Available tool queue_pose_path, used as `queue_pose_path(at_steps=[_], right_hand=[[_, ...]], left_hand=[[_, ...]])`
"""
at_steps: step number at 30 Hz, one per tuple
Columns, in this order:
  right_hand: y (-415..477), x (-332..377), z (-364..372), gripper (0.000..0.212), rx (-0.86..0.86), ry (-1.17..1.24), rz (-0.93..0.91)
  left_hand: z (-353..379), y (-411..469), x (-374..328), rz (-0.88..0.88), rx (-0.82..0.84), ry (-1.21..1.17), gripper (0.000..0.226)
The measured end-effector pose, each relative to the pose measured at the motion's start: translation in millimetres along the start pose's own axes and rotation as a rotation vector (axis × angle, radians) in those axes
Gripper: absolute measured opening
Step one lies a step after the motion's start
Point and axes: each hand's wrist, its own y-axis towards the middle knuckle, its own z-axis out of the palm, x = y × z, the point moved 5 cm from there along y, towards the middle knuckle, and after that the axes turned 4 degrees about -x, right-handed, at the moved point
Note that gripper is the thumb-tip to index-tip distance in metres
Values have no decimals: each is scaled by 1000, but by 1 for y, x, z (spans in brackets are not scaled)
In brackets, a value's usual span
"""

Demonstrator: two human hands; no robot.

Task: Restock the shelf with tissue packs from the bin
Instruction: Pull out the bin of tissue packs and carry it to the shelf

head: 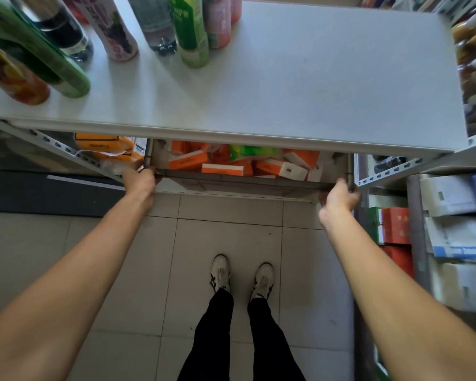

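Fingers (149, 174) of the left hand (139, 184) curl over the near left corner of the bin (231, 184), and the right hand (340, 198) grips the near right corner the same way, its fingertips hidden behind the rim. The bin is a grey, straight-walled tub, and the smooth white shelf board (286, 78) above it covers all but its near strip. Inside the bin lie the tissue packs (223, 169), small blocks in glossy orange and white wrap heaped at odd angles, with one green pack (248, 152) among them. Left of the bin, more orange packs (102, 144) sit in crinkled clear wrap behind a perforated metal bar (66, 151). Above the bin, at the board's left end, stand plastic bottles (176, 31) with their tops cut off. Right of the bin are stacked cardboard boxes (451, 196), too blurred to read. Below the bin are pale floor tiles (226, 243) and white shoes (220, 273).
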Motion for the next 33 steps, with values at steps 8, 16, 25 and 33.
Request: queue_pose_path(at_steps=[8,16,25,33], right_hand=[[-6,-18,-39,36,-41,-24,42],[19,11,-31,55,-16,-115,39],[24,22,-33,72,79,-79,74],[63,-9,-71,100,22,-221,209]], left_hand=[[-30,-20,19,-257,52,-141,14],[-31,-1,-7,-202,245,-66,33],[-38,-1,-11,-216,226,-61,52],[-59,-8,11,-319,212,133,76]])
